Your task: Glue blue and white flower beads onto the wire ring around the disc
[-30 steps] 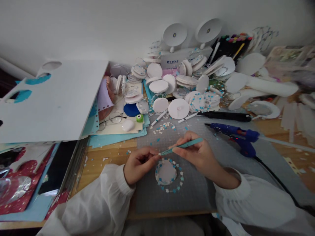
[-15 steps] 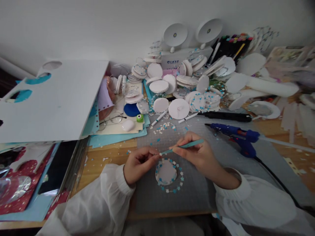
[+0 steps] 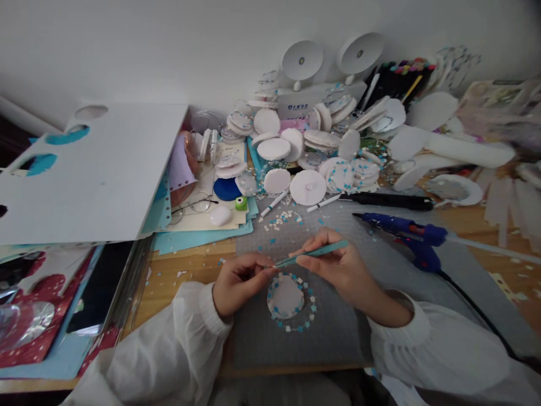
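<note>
My left hand (image 3: 240,282) is closed, thumb and forefinger pinched at the upper left edge of a thin ring of small blue and white flowers (image 3: 313,308); the exact grip is hidden by the fingers. My right hand (image 3: 338,262) is wrapped round teal tweezers (image 3: 323,248), their tips meeting the left fingertips. Below the hands is a small round white disc (image 3: 286,296) edged with blue and white flowers, with the ring looping around it. Both are over a grey cutting mat (image 3: 313,352).
Loose flower pieces (image 3: 281,221) are scattered beyond my hands. A blue glue gun (image 3: 406,228) lies to the right, its cord trailing forward. Many white foam discs (image 3: 307,187) are piled behind. On the left stand a white board with holes (image 3: 105,180), glasses (image 3: 200,203) and a green punch (image 3: 240,203).
The tweezer tips have shifted slightly left and down, closer to the left fingertips. The small white flower seen at the tips before is now mostly hidden. The disc and ring look unchanged.
</note>
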The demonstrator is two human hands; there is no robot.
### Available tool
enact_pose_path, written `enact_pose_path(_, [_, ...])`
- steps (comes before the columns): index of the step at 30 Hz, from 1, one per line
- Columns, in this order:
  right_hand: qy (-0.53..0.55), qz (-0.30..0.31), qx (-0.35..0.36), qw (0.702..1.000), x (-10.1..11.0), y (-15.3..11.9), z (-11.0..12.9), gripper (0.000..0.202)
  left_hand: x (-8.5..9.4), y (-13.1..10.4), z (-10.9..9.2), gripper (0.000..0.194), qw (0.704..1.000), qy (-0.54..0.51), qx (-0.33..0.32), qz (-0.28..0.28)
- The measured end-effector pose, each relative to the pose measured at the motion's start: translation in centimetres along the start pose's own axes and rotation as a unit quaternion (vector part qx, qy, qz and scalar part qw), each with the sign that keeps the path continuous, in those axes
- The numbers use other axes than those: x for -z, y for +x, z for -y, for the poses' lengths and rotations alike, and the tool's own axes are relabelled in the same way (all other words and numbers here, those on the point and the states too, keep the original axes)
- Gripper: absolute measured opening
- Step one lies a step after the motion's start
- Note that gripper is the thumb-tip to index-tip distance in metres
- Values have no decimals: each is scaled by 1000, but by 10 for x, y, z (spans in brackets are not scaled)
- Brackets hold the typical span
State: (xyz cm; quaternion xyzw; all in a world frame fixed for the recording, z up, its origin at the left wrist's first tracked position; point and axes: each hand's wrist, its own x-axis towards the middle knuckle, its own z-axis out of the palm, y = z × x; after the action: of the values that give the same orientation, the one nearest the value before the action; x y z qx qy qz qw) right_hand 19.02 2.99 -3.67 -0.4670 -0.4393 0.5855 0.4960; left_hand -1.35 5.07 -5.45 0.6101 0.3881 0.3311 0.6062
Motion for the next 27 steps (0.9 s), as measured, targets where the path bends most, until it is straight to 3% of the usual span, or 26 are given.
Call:
enact_pose_path(12, [21, -28, -19, 999, 5, 0, -6, 23, 0, 0, 0, 25, 1000, 9, 3, -7])
enact_pose_path(23, [-38, -21, -6, 999, 0, 0, 1, 24, -1, 0, -2, 27, 1000, 22, 5, -4])
enact_pose_path(27, [-9, -18, -18, 1000, 2, 1, -4, 24, -1, 0, -2, 28, 1000, 24, 8, -3])
